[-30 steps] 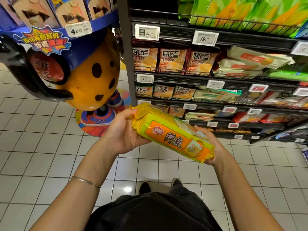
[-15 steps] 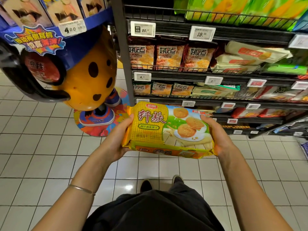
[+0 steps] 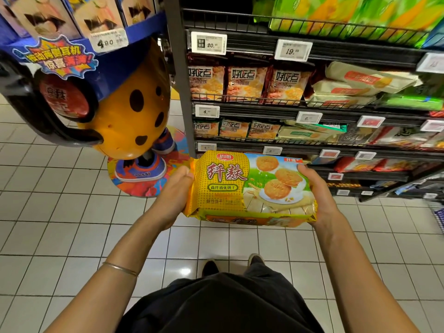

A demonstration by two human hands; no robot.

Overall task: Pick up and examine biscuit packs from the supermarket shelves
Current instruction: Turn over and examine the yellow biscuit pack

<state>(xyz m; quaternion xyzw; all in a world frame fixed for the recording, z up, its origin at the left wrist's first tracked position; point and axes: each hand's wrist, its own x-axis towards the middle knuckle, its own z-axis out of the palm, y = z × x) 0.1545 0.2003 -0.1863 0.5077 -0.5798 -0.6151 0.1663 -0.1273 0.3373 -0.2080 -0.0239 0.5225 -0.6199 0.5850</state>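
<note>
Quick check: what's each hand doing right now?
Left hand: grips the left end of the yellow biscuit pack.
Right hand: grips its right end.

Open room lies over the white tiled floor (image 3: pixel 60 212), below and left of the yellow plastic biscuit pack (image 3: pixel 249 188). The big orange spotted display figure (image 3: pixel 129 109) blocks the upper left; the dark metal shelves (image 3: pixel 259 111), packed full behind low wire rails (image 3: pixel 252 96), wall off the right

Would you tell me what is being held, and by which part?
The yellow biscuit pack, gripped at its short ends by the left hand and right hand.
</note>
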